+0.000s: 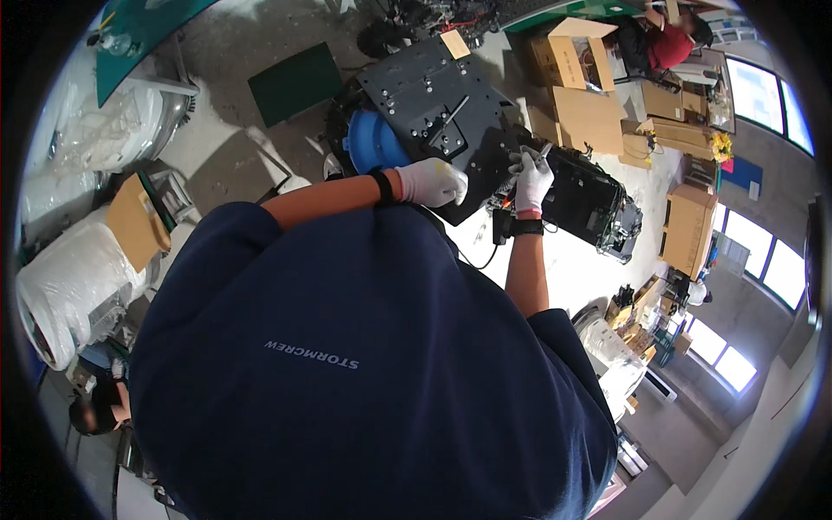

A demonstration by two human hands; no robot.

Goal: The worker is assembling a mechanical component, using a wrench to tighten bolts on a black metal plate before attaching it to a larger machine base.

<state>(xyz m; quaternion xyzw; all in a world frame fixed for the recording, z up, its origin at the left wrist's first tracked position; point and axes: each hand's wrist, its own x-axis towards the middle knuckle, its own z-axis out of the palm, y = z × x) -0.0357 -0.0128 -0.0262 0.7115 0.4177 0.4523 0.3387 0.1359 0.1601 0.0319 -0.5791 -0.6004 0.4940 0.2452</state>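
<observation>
My left hand (434, 182), in a white glove, rests at the near edge of a black metal panel (472, 78). Its fingers are curled closed; what they hold, if anything, is hidden. My right hand (532, 180), gloved as well, is closed with the fingers pinched together between the panel and a black machine part (582, 198); whatever it grips is too small to name. Wires and a small orange piece (507, 202) show beside it. On the panel lie a thin rod-like tool (453, 113) and several small metal screws. A blue round tub-like part (374, 143) sits under the panel's left side.
A dark green board (295, 84) lies on the floor at the far left. Open cardboard boxes (555, 59) stand at the far right, near a seated person in red (669, 43). Plastic-wrapped white units (78, 277) line the left. Another person (104, 407) is at the lower left.
</observation>
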